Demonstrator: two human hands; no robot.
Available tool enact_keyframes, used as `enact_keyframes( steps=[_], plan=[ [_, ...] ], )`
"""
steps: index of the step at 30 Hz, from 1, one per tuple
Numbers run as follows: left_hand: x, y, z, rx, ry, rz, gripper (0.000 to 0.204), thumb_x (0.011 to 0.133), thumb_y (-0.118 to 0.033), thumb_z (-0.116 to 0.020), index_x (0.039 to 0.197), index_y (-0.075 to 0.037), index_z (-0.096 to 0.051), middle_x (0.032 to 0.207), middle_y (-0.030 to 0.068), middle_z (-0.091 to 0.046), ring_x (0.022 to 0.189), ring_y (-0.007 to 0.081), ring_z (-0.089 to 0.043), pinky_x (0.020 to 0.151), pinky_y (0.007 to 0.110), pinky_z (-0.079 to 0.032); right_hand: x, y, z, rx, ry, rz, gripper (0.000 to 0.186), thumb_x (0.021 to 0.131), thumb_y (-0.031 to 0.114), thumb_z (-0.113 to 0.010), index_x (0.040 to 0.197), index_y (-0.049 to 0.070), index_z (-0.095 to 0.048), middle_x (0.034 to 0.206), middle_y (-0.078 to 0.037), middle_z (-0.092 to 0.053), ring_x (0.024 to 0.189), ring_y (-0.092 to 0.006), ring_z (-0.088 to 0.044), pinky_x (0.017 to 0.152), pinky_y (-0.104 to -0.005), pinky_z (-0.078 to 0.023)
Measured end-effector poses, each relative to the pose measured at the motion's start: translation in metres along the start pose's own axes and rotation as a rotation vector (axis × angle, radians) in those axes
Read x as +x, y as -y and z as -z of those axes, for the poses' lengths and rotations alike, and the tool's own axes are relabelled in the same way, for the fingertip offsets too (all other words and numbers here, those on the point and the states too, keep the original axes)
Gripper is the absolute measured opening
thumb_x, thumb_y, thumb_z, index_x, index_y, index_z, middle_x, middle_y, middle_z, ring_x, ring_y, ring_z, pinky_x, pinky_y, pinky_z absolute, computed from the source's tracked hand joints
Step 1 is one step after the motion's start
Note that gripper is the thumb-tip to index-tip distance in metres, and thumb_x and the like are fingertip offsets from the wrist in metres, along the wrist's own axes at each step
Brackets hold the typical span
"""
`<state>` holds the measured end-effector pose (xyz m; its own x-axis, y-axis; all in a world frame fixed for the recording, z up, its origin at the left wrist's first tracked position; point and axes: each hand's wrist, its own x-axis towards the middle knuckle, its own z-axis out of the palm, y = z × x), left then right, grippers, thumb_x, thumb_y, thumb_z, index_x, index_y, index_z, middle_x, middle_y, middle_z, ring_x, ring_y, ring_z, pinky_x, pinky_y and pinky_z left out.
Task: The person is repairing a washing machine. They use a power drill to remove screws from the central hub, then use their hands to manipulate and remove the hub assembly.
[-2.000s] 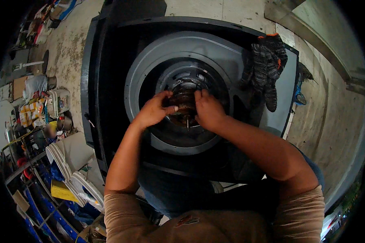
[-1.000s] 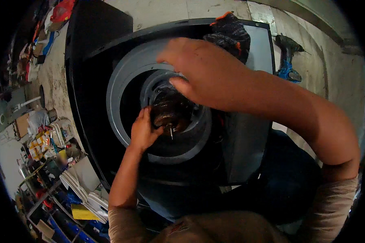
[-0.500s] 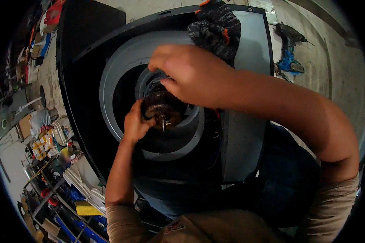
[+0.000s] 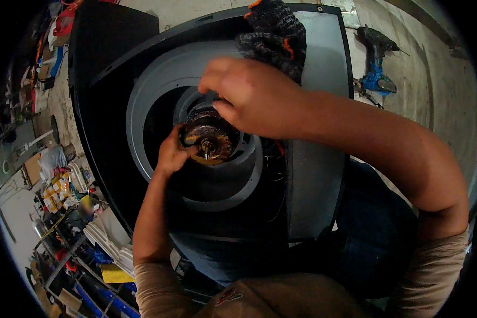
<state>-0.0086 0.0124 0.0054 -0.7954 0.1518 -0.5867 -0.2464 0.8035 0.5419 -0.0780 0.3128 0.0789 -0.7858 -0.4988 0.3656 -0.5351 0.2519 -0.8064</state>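
Inside a black cabinet (image 4: 99, 116), a grey fan housing ring (image 4: 139, 132) surrounds a rusty, dark motor (image 4: 214, 140) with a short shaft pointing toward me. My left hand (image 4: 172, 151) is closed on the motor's left side, thumb beside the shaft. My right hand (image 4: 249, 95) is curled over the upper part of the motor, thumb bent down; whatever its fingertips hold is hidden. Black speckled gloves with orange cuffs (image 4: 273, 29) lie on the cabinet behind my right hand.
A drill with a blue battery (image 4: 376, 66) lies on the floor at right. Cluttered shelving (image 4: 63, 254), bundled white boards (image 4: 108, 238) and assorted boxes (image 4: 53, 196) stand at left. A grey panel strip (image 4: 318, 201) forms the cabinet's right side, beside my legs.
My right hand has left the motor's right side for its top. The motor has tilted, showing more of its end face. The whole view has shifted, revealing the drill.
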Motion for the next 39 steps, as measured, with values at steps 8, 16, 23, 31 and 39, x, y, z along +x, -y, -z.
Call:
enact_keyframes(
  steps=[8,16,23,31,39],
  plan=[
    [0.008,0.034,-0.004,-0.091,-0.019,0.094,0.072,0.064,-0.014,-0.074,0.128,-0.001,-0.045,0.117,0.0167,-0.06,0.108,0.0291,-0.058,0.094,0.034,-0.043,0.001,0.004,0.002,-0.008,0.083,-0.043,0.017,0.074,0.004,-0.059,0.09,-0.001,-0.06,0.095,-0.019,-0.057,0.091,-0.0346,-0.059,0.081,-0.042,-0.048],
    [0.005,0.012,0.001,-0.094,-0.013,0.162,0.073,0.064,-0.017,-0.075,0.129,0.0,-0.045,0.121,0.017,-0.057,0.114,0.029,-0.054,0.097,0.035,-0.042,0.002,0.006,0.003,-0.093,0.19,-0.093,0.022,0.078,0.008,-0.06,0.098,0.0,-0.059,0.101,-0.016,-0.056,0.097,-0.0333,-0.058,0.084,-0.0415,-0.048],
    [0.012,0.015,-0.002,-0.424,0.076,0.235,0.078,0.067,-0.011,-0.074,0.136,-0.001,-0.037,0.124,0.0162,-0.052,0.107,0.0262,-0.057,0.085,0.033,-0.05,0.0,0.011,-0.001,-0.033,0.061,0.1,0.022,0.076,0.006,-0.06,0.097,0.0,-0.06,0.1,-0.017,-0.056,0.095,-0.0343,-0.058,0.083,-0.0411,-0.048],
    [0.009,0.027,-0.004,-0.616,0.135,0.23,0.079,0.069,-0.002,-0.071,0.138,0.0,-0.032,0.126,0.0127,-0.051,0.109,0.0241,-0.054,0.087,0.034,-0.049,0.026,0.019,0.001,-0.149,0.152,0.009,0.023,0.077,0.003,-0.059,0.1,0.0,-0.059,0.1,-0.017,-0.057,0.098,-0.0331,-0.058,0.086,-0.04,-0.048],
    [0.015,0.041,-0.006,-0.532,0.19,0.196,0.076,0.069,0.0,-0.07,0.136,0.001,-0.034,0.128,0.0139,-0.048,0.12,0.0258,-0.046,0.103,0.037,-0.035,0.034,0.019,0.011,-0.059,0.381,-0.171,0.02,0.072,0.002,-0.06,0.092,-0.002,-0.063,0.102,-0.021,-0.057,0.098,-0.0364,-0.059,0.086,-0.0405,-0.049]
  ],
)
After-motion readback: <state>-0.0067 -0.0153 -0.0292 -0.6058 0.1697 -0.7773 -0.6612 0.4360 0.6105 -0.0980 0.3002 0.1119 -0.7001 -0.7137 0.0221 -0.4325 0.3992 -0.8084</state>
